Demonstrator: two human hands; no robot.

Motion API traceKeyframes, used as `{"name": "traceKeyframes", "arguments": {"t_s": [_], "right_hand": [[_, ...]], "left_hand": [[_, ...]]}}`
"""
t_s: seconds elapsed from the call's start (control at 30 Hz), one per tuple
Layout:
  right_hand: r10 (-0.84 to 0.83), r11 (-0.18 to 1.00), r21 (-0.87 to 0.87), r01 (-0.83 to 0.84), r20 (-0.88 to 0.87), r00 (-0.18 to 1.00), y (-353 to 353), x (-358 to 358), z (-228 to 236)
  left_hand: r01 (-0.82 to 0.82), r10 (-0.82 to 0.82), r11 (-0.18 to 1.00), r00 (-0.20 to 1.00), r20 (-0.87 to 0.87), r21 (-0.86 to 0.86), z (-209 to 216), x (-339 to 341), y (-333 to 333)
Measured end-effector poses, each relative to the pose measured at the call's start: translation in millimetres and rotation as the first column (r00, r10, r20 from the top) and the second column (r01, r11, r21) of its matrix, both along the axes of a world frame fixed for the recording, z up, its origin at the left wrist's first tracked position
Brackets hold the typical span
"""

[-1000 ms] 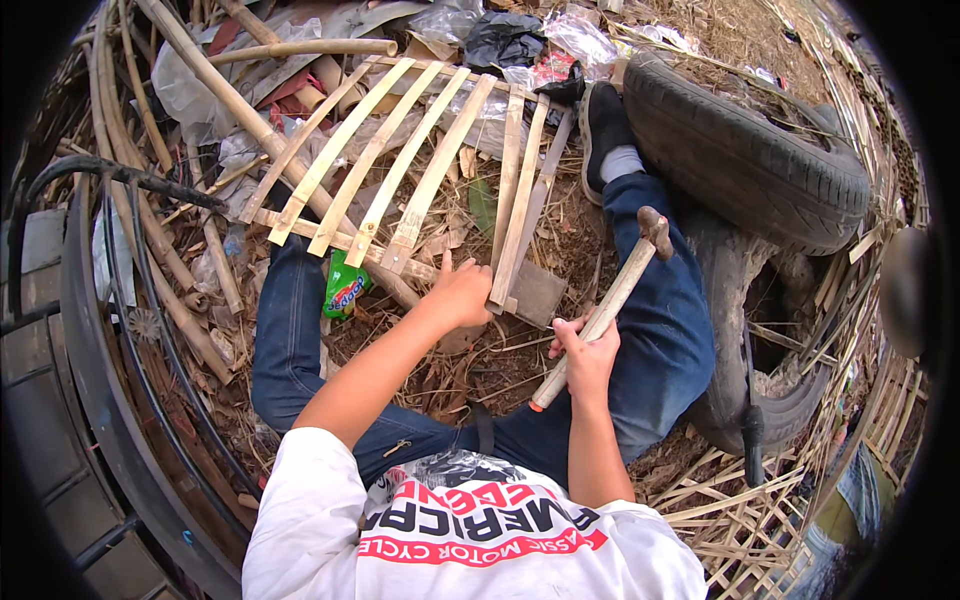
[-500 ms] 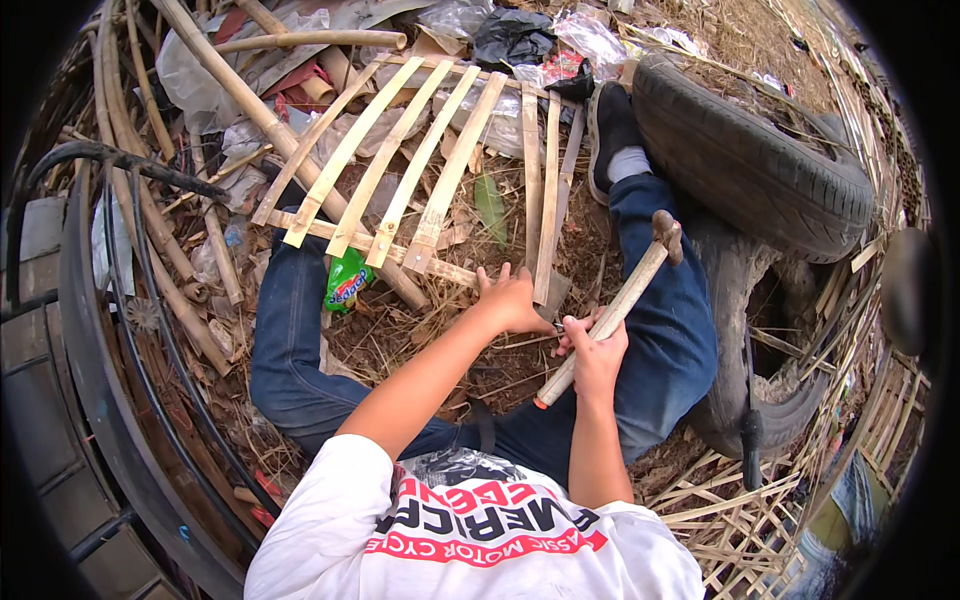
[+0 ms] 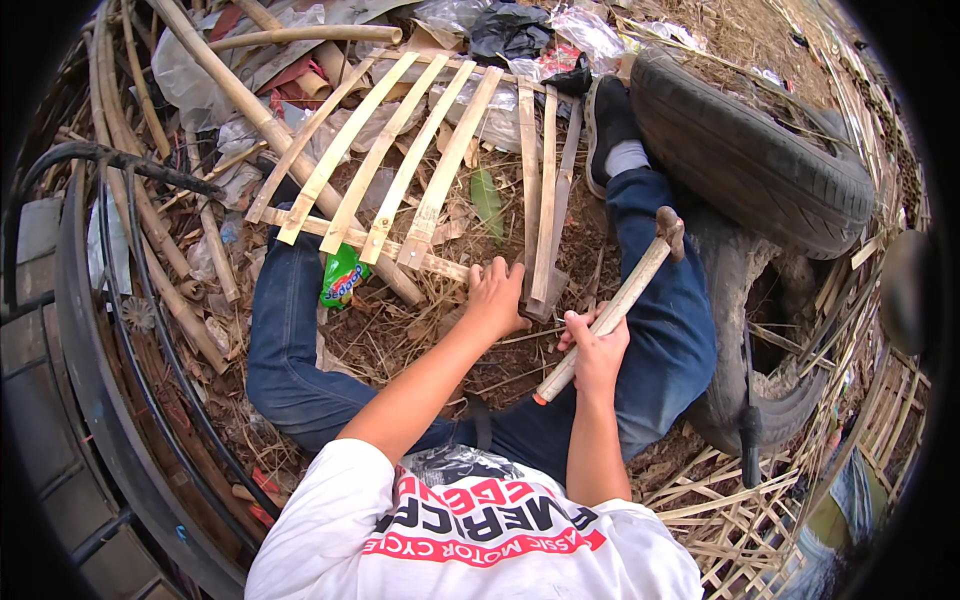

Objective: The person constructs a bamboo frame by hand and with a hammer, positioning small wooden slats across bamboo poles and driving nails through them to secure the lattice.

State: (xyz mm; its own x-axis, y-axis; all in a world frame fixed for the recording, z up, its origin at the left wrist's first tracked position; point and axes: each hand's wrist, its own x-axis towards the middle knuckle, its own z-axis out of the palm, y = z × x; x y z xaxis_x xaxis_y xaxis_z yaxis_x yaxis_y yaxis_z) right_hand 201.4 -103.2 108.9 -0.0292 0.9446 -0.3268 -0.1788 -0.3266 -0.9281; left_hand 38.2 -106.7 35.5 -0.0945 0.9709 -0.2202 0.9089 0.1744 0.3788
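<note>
A ladder-like frame of split bamboo slats (image 3: 397, 185) lies between my legs, its slats crossing a near rail (image 3: 443, 266). My left hand (image 3: 497, 300) is closed over the right part of this rail, fingers bent across it, beside two loose-looking slats (image 3: 545, 215). My right hand (image 3: 597, 345) is wrapped round the pale wooden handle of a hammer (image 3: 632, 290), whose head (image 3: 668, 232) points up and away over my right thigh. Whether the right fingertips also pinch something small cannot be made out. Below the slat ends shows a greyish block-like piece (image 3: 548, 295).
Worn tyres (image 3: 750, 150) stand at the right. Bamboo poles (image 3: 240, 95) and plastic rubbish (image 3: 510, 32) lie beyond and left of the frame. A green packet (image 3: 343, 275) rests by my left knee. A black metal-framed object (image 3: 75, 380) fills the left edge; woven bamboo strips (image 3: 740, 520) lie lower right.
My left hand has drawn slightly left, away from my right hand, where a small dark thing showed between them. The slats' near ends have shifted slightly left. The hammer stays almost in place.
</note>
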Motion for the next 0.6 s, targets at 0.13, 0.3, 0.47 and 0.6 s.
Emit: {"name": "traceKeyframes", "arguments": {"t_s": [0.13,0.3,0.47,0.6], "right_hand": [[-0.007,1.0,-0.006,0.007,-0.016,1.0,-1,-1,3],[-0.001,1.0,-0.016,0.001,0.0,1.0,1,1,1],[0.005,0.999,-0.035,-0.004,0.026,1.0,1,0,2],[-0.014,0.999,-0.031,0.015,0.035,0.999,2,-1,-2]], "left_hand": [[0.086,-0.086,0.996,0.996,-0.032,-0.003,5,-10,-5],[0.197,-0.22,0.974,0.942,-0.252,-0.115,17,-12,-6],[0.087,-0.232,0.928,0.895,-0.381,-0.361,21,4,12],[-0.005,-0.339,0.781,0.837,-0.43,-0.625,15,17,35]]}}
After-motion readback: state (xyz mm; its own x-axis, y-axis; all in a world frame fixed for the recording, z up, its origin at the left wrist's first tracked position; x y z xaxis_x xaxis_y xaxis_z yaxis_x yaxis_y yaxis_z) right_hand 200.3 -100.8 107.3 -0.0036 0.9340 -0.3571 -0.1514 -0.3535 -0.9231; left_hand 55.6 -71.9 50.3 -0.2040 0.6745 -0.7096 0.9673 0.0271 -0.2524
